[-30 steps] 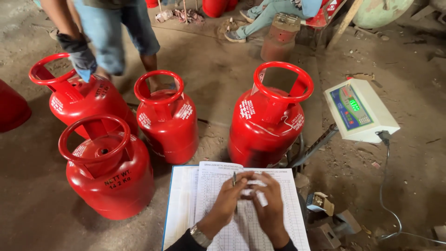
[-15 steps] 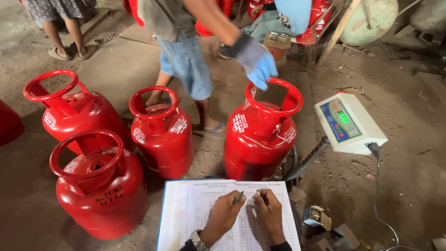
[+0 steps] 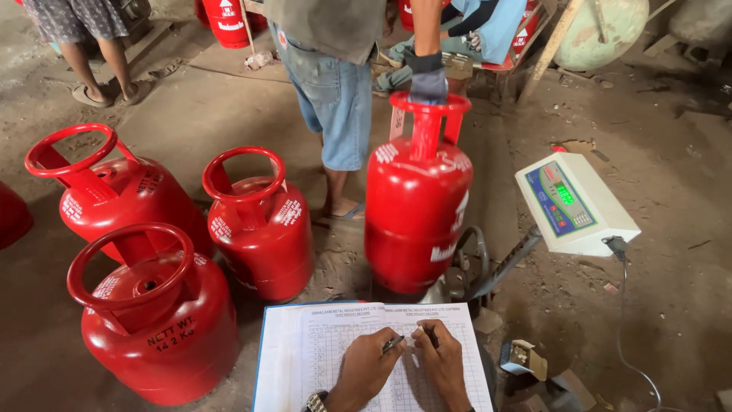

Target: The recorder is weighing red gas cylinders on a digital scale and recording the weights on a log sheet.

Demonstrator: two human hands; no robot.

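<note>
My left hand (image 3: 367,368), with a watch at the wrist, holds a pen (image 3: 393,344) over an open record book (image 3: 305,358) of ruled tables at the bottom of the view. My right hand (image 3: 442,365) rests on the same page just beside it, fingers curled, and I cannot tell if it holds anything. Just beyond the book a tall red gas cylinder (image 3: 418,206) stands upright. A co-worker's gloved hand (image 3: 427,78) grips its top ring. To its right a white digital scale display (image 3: 573,202) shows green digits.
Three more red cylinders stand at the left (image 3: 259,221) (image 3: 114,194) (image 3: 156,313). The co-worker in denim shorts (image 3: 329,99) stands behind the weighed cylinder. Another person's legs (image 3: 99,61) are at the top left. A cable (image 3: 621,305) trails from the display across the dirt floor.
The co-worker walked from the left cylinders to the one by the display and took hold of its ring. My hands stayed on the book, the pen still on the page.
</note>
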